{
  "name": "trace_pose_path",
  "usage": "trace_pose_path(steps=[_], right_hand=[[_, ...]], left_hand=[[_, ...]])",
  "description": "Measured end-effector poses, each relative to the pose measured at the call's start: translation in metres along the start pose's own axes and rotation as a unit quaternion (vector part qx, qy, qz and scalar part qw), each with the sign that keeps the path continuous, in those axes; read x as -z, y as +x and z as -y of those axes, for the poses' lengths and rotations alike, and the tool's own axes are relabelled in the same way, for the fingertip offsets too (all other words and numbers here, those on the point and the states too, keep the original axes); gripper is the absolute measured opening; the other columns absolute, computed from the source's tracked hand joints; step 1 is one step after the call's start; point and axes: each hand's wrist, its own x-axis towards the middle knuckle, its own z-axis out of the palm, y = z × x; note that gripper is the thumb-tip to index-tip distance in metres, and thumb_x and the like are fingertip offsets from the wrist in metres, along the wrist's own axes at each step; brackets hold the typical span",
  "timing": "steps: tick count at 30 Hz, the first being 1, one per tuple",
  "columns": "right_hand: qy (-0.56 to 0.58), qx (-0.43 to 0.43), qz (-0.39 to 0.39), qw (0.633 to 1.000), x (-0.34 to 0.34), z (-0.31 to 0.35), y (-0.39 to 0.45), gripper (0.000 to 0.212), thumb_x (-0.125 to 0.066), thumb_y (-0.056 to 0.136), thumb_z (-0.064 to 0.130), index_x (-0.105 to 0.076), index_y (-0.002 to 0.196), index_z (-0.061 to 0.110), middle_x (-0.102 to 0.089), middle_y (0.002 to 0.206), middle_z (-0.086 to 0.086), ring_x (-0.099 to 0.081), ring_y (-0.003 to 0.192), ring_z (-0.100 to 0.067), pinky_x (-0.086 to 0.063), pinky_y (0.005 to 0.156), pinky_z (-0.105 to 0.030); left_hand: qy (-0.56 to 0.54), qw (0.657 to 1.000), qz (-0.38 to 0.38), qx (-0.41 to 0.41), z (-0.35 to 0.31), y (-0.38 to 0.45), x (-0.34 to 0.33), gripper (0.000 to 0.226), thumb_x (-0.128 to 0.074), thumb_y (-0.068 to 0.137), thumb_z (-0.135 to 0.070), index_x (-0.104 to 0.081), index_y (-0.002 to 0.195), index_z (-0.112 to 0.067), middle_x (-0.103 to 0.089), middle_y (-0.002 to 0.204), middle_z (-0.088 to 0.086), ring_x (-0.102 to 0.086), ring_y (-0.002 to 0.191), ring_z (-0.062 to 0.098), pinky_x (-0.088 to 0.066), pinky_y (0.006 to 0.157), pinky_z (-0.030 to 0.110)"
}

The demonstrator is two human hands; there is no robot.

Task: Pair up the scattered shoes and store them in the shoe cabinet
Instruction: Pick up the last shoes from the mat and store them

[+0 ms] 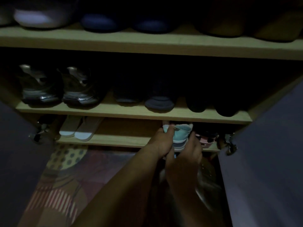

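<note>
Two hands work at the bottom shelf [114, 140] of the open shoe cabinet [147, 48], toward its right end. The left hand [161, 142] is wrapped around the near-left side of a teal shoe [181, 134], thumb up against its pale edge. The right hand [191, 150] presses the same shoe from the right and below. Both are closed on it, close together. Whether a second shoe of the pair sits behind is too dark to tell.

The teal shoe is at the front edge of the bottom shelf, partly in, its sole end overhanging. Just right of it sits a pink-and-dark shoe [207, 139], touching or nearly so. At the left end of that shelf lie pale slippers [78, 130], with bare board between them and the hands.

Middle shelf [131, 113]: grey sneakers [59, 87] at the left end, dark shoes to the right. Top shelf also filled.

Step in hand, as I judge it: seating the teal shoe on the shelf.

- Slide it straight back, sole flat on the board, keeping it under the middle shelf's front edge.
- Keep it parallel to the pink neighbour so that one is not shoved sideways.
- Watch the right door's hinge [229, 145] near the right wrist.
- Let go only once the sole rests fully on the board.
</note>
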Motion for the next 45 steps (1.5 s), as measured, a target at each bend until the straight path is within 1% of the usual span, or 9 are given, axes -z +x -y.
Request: trace_pose_path(steps=[7,9,13,17,21,27,31,37,45], right_hand=[[-0.102,0.143,-0.007,0.984,-0.002,-0.012,0.005,0.053,-0.041,0.103,0.039,-0.048,0.147,0.009,-0.035,0.154,-0.025,-0.045,0.135,-0.037,-0.048,0.105,-0.038],[-0.139,0.165,0.017,0.976,-0.003,-0.021,0.01,0.057,-0.053,0.1,0.039,-0.046,0.148,0.009,-0.035,0.155,-0.025,-0.044,0.136,-0.035,-0.049,0.102,-0.04],[-0.201,0.096,0.143,0.964,-0.008,-0.018,0.038,0.056,-0.024,0.101,0.046,-0.034,0.149,0.02,-0.015,0.158,-0.016,-0.031,0.14,-0.036,-0.044,0.102,-0.043],[-0.174,0.02,0.117,0.978,-0.016,-0.012,0.062,0.028,-0.036,0.105,0.039,-0.05,0.115,0.017,-0.034,0.118,-0.01,-0.053,0.103,-0.032,-0.044,0.078,-0.039],[-0.169,0.012,0.124,0.978,-0.022,-0.017,0.068,0.03,-0.035,0.105,0.038,-0.053,0.112,0.015,-0.037,0.115,-0.013,-0.062,0.085,-0.034,-0.049,0.075,-0.041],[-0.174,0.033,0.099,0.979,-0.022,-0.02,0.06,0.023,-0.037,0.105,0.037,-0.045,0.118,0.02,-0.036,0.123,-0.01,-0.062,0.093,-0.034,-0.05,0.071,-0.039],[-0.182,0.032,0.189,0.964,-0.005,-0.022,0.021,0.061,-0.051,0.097,0.028,-0.022,0.151,0.03,-0.025,0.153,-0.008,-0.055,0.117,-0.028,-0.049,0.08,-0.036],[-0.257,0.052,0.529,0.807,0.079,0.042,-0.048,0.031,-0.053,0.093,0.024,-0.063,0.12,0.013,-0.065,0.119,-0.013,-0.064,0.104,-0.03,-0.048,0.078,-0.032],[-0.166,0.239,0.54,0.79,0.17,0.193,-0.094,0.032,-0.057,0.094,0.034,-0.068,0.12,0.019,-0.067,0.122,-0.007,-0.065,0.108,-0.028,-0.054,0.093,-0.037]], left_hand=[[0.053,0.996,-0.065,0.0,-0.003,0.006,-0.007,0.045,-0.037,0.1,-0.056,-0.058,0.124,-0.024,-0.067,0.116,0.008,-0.064,0.103,0.026,-0.05,0.098,0.047],[0.012,0.998,-0.06,-0.01,0.004,0.001,-0.009,0.05,-0.036,0.101,-0.058,-0.052,0.133,-0.024,-0.062,0.126,0.008,-0.062,0.111,0.026,-0.049,0.102,0.047],[0.032,0.992,-0.07,-0.105,0.026,-0.012,-0.01,0.041,-0.039,0.106,-0.027,-0.044,0.144,-0.014,-0.048,0.147,0.011,-0.047,0.135,0.03,-0.04,0.112,0.048],[0.074,0.996,-0.024,-0.048,0.02,-0.002,-0.011,0.038,-0.046,0.103,-0.021,-0.049,0.141,-0.023,-0.053,0.143,0.003,-0.054,0.126,0.024,-0.042,0.111,0.044],[0.146,0.987,-0.029,-0.053,0.017,0.01,-0.011,0.038,-0.05,0.1,-0.025,-0.052,0.138,-0.022,-0.05,0.143,0.002,-0.052,0.125,0.023,-0.042,0.109,0.041],[0.199,0.979,0.019,-0.045,0.023,0.012,-0.009,0.057,-0.056,0.097,-0.029,-0.036,0.15,-0.024,-0.046,0.15,0.004,-0.049,0.132,0.024,-0.039,0.11,0.038],[0.191,0.979,0.064,-0.023,0.048,-0.029,0.006,0.066,-0.059,0.096,-0.028,-0.03,0.155,-0.026,-0.047,0.151,0.006,-0.049,0.134,0.026,-0.039,0.107,0.031],[0.275,0.958,-0.043,0.062,0.061,-0.171,0.071,0.046,-0.05,0.099,-0.019,-0.051,0.145,-0.018,-0.055,0.145,0.009,-0.052,0.133,0.026,-0.042,0.109,0.031],[0.257,0.949,-0.176,0.055,0.05,-0.373,0.132,0.033,-0.056,0.092,-0.01,-0.072,0.12,-0.018,-0.072,0.113,0.001,-0.067,0.111,0.023,-0.049,0.086,0.022]])
